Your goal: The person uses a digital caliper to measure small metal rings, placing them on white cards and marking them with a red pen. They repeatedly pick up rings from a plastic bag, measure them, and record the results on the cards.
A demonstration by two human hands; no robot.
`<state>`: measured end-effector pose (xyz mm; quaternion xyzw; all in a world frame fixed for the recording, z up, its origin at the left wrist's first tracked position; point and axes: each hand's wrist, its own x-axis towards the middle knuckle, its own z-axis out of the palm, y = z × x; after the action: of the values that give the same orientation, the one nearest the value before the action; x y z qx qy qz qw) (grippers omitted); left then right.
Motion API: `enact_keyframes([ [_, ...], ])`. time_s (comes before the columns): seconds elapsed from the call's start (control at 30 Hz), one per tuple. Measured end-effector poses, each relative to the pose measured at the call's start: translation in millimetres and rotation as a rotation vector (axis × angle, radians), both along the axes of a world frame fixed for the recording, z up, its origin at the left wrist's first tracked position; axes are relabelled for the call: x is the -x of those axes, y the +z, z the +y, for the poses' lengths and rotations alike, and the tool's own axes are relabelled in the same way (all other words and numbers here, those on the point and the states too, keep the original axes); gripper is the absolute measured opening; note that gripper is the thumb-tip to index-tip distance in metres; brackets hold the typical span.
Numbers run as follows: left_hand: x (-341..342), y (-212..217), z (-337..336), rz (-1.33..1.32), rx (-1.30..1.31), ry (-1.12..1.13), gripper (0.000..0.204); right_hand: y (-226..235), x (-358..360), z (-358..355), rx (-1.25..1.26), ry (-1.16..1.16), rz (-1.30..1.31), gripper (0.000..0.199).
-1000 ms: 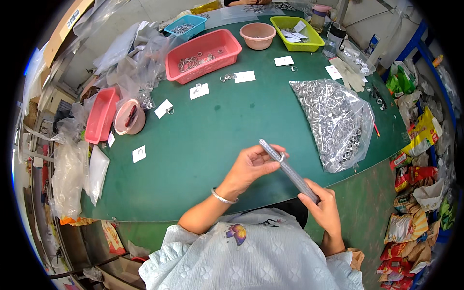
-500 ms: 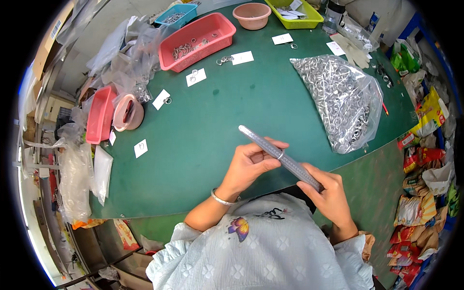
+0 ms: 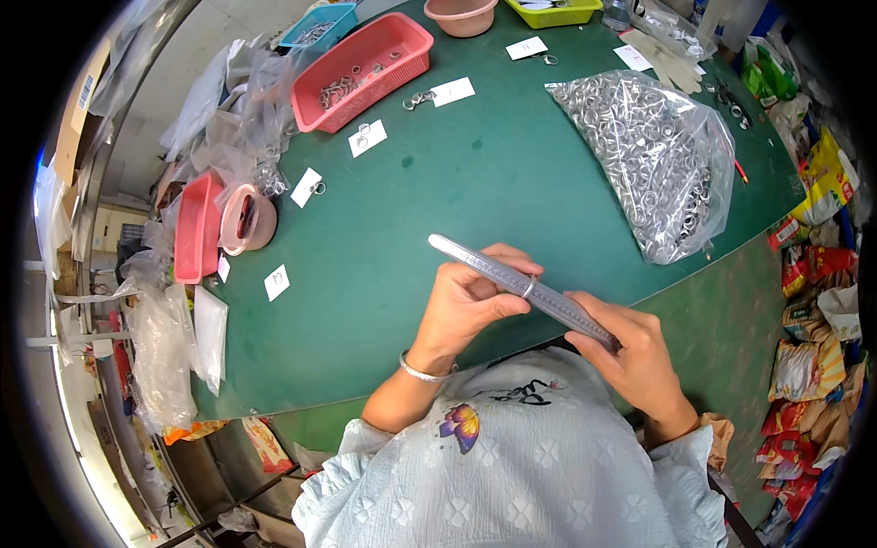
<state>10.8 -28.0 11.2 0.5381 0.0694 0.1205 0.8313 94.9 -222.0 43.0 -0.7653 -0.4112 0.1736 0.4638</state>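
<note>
A grey, tapered ring mandrel (image 3: 571, 313) with engraved markings lies slantwise in front of me, its light tip pointing up to the left. My right hand (image 3: 639, 352) grips its thick lower end. Around the shaft sits a silver ring (image 3: 530, 288), pinched between the thumb and fingers of my left hand (image 3: 470, 301). A bag of rings (image 3: 653, 173), clear plastic and full of silver rings, lies to the right. White cards stand in an arc across the table, with rings on or beside several of them, such as the card (image 3: 367, 139) near the pink basket.
A green table (image 3: 365, 320) carries a long pink basket (image 3: 365, 87) with loose rings, a blue basket (image 3: 320, 26), a peach bowl (image 3: 461, 16) and a yellow-green tray (image 3: 557, 14). Plastic bags, a smaller pink basket (image 3: 196, 228) and a cup (image 3: 247, 219) line the left. Scissors (image 3: 734, 107) lie far right.
My view has shifted, so the table's contents sit a little differently in it. Both hands keep their hold on the mandrel and ring; the ring stays at about the same place on the shaft.
</note>
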Motion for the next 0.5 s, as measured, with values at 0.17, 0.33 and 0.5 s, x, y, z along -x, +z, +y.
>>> enact_keyframes([
  [0.17,0.7,-2.1,-0.4,-0.013,0.011,0.026,0.042,-2.1,0.1,0.3,-0.013,0.001,-0.015,0.036],
  [0.33,1.2,-0.6,0.1,-0.004,0.003,0.026,0.042,-2.6,0.3,-0.3,-0.014,0.006,-0.017,0.036],
  [0.5,2.0,-3.9,5.7,-0.088,-0.044,-0.061,0.033,-2.7,2.0,0.0,-0.037,0.02,0.04,0.037],
])
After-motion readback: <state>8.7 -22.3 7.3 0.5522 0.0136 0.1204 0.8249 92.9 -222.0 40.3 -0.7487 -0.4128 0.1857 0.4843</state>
